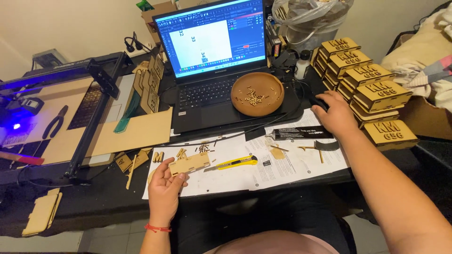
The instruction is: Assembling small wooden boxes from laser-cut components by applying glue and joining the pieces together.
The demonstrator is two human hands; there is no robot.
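My left hand (164, 190) holds a flat, light wooden cut piece (189, 163) with notched edges, just above the white paper sheets (254, 174) on the dark desk. My right hand (336, 114) rests palm down on a dark computer mouse (318, 100) to the right of the laptop (214, 56). Between the hands lie a yellow utility knife (233, 163) and a black glue tube (301, 133).
A wooden bowl (257, 93) of small cut letters sits on the laptop's palm rest. Stacked wooden boxes with raised letters (372, 91) stand at the right. A laser cutter frame (70, 103) with wood sheets and pliers (55, 123) fills the left. Loose wooden pieces (136, 160) lie near my left hand.
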